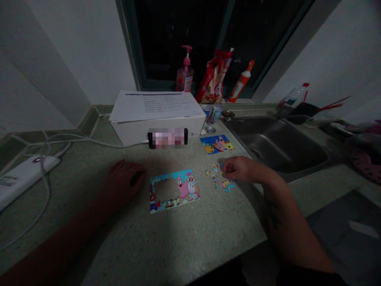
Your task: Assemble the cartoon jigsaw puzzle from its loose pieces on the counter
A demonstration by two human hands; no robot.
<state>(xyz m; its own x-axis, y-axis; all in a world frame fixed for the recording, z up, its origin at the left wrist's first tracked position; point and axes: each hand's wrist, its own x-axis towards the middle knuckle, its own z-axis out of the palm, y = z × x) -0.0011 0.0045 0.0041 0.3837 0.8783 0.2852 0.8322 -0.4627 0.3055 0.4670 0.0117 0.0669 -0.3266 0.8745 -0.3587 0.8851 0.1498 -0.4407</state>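
Observation:
A cartoon jigsaw puzzle (pixel 187 190) lies flat on the counter, its border and right side filled with pieces and a dull brownish area showing in the middle. Just left of it rests my left hand (pixel 126 180), loosely curved, with a gap between thumb and fingers and nothing seen in it. To the puzzle's right is a loose heap of small colourful puzzle pieces (pixel 220 180). My right hand (pixel 238 169) reaches into the heap's upper right side, fingertips pinched together; whatever they hold is hidden. Behind the heap lies a cartoon picture card (pixel 218 143).
A phone (pixel 168 138) on a cable leans against a white box (pixel 157 113) topped with paper. A power strip (pixel 25 174) lies at left. Cans (pixel 214 114) stand beside the steel sink (pixel 279 143). A pump bottle (pixel 184 77), red bag (pixel 214 77) and orange-capped bottle (pixel 241 83) line the window.

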